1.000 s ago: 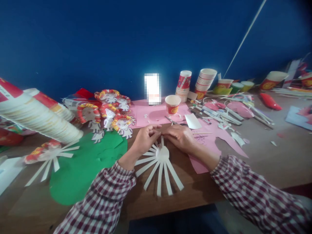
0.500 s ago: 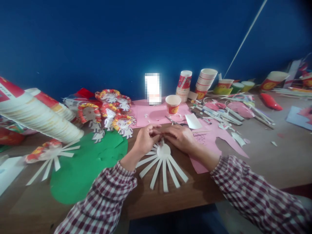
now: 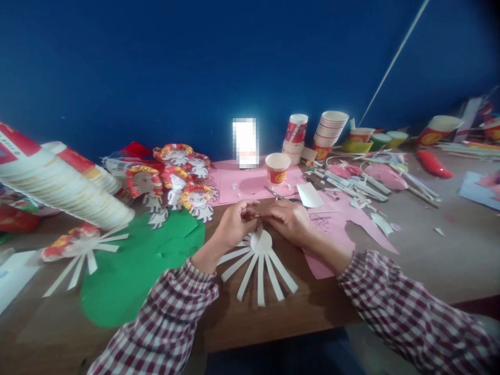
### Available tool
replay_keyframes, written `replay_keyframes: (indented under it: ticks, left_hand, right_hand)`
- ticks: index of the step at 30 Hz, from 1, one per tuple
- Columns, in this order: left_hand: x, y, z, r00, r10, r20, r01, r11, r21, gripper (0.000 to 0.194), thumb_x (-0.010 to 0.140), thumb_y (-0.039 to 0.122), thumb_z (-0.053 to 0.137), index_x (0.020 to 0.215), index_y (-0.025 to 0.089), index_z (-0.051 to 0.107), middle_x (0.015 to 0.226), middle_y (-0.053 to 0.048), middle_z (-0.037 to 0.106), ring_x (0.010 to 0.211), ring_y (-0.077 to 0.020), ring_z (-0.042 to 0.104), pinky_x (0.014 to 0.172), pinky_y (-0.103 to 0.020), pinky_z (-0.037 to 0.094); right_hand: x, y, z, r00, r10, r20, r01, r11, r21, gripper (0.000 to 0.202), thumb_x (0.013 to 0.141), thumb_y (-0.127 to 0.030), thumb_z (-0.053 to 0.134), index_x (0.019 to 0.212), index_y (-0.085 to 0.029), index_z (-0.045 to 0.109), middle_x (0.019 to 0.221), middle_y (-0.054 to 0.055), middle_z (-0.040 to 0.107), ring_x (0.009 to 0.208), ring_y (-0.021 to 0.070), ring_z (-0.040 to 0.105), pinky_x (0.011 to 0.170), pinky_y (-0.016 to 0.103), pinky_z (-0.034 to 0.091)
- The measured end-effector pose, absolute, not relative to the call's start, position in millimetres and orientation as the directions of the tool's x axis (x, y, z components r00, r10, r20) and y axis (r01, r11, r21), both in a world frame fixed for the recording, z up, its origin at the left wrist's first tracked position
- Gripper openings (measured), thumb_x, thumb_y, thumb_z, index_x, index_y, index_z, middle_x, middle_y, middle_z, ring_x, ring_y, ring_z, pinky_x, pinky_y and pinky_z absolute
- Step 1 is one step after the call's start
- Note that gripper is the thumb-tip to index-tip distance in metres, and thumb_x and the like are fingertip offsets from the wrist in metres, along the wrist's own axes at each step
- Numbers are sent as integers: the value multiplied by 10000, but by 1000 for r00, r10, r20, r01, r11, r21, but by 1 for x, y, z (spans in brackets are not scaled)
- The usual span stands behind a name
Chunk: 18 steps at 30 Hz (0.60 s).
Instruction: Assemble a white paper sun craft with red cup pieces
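A paper cup cut into strips [image 3: 261,242] is splayed out flat on the brown table, its round base in the middle and its white strips fanning toward me. My left hand [image 3: 236,223] and my right hand [image 3: 287,221] meet at its far side, fingers bent and pinching one of the strips between them. Fingers hide most of that strip. Just beyond my hands, scissors [image 3: 274,192] lie partly on pink paper, with an uncut red and white paper cup [image 3: 277,167] standing behind them.
Left of my arm lies green paper [image 3: 136,276], with several finished paper figures [image 3: 175,182] above it. A leaning stack of paper cups [image 3: 74,187] rises at the left. Pens [image 3: 339,179], pink paper scraps [image 3: 385,176] and cup stacks [image 3: 330,130] crowd the right back.
The splayed cup has turned slightly, its strips shifting a little to the left. Both hands stay pinched at the far strip, with only small finger movements.
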<state>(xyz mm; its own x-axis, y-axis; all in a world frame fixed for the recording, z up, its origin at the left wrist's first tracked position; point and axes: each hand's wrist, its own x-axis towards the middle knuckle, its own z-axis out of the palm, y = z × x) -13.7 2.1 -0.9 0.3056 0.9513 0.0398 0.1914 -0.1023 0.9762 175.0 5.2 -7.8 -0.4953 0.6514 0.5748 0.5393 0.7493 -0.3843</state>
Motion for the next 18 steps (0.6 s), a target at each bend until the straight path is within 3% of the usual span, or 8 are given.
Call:
replay_keyframes:
  ticks: [4, 12, 18]
  left_hand:
    - [-14, 3, -4, 300, 953, 32, 220, -102, 970, 423, 715, 190, 647, 1110, 98, 525, 724, -23, 633, 605, -98, 572, 558, -193, 430]
    - [-15, 3, -5, 323, 945, 47, 242, -130, 962, 442, 707, 193, 648, 1117, 93, 519, 698, -16, 642, 584, -95, 568, 555, -190, 426]
    - [-12, 0, 3, 291, 957, 23, 209, -87, 974, 422, 743, 302, 639, 1095, 100, 526, 661, -13, 639, 576, -110, 584, 555, -203, 452]
  right_hand:
    - [176, 7, -9, -493, 689, 532, 541, 721, -433, 140, 874, -229, 551, 923, -216, 682, 885, 35, 667, 826, 148, 592, 744, 251, 442]
    - [179, 9, -10, -526, 678, 513, 550, 731, -403, 155, 873, -233, 552, 957, -229, 683, 895, 33, 664, 848, 148, 589, 760, 247, 436]
    - [179, 8, -8, -518, 673, 528, 534, 737, -415, 166, 877, -218, 536, 973, -229, 672, 951, 36, 669, 878, 154, 596, 787, 260, 444]
